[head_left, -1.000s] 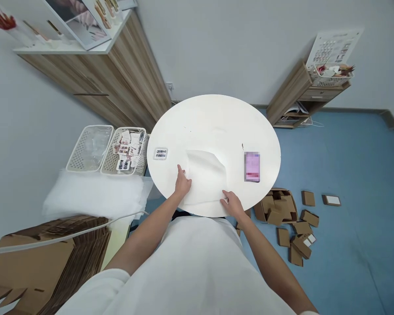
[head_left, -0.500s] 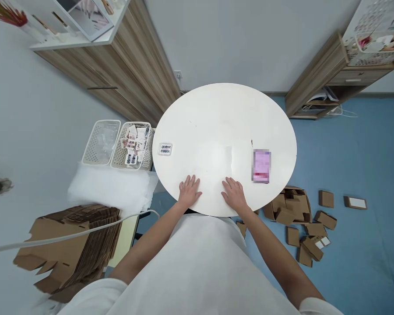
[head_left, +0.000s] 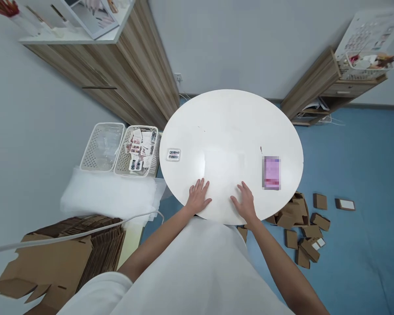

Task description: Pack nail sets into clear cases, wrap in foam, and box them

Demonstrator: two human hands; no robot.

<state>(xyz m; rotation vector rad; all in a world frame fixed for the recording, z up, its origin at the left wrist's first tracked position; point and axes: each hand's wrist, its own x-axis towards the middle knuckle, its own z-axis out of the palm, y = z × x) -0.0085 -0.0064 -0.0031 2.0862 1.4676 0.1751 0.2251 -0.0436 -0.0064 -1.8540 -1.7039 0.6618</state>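
Observation:
My left hand and my right hand both lie flat with fingers spread on a thin white sheet that rests on the round white table, near its front edge. The sheet lies flat and is hard to tell apart from the tabletop. A small clear pack with dark dots sits to the left of my left hand. A pink box lies to the right of my right hand.
Two white baskets stand left of the table, one holding small packs. White foam sheets and flat cardboard blanks lie lower left. Small brown boxes are scattered on the blue floor at right. Wooden cabinets stand behind.
The white sheet, lifted and curled a second ago with both hands gripping its near edge, now lies flat. Both hands have opened and press down on it.

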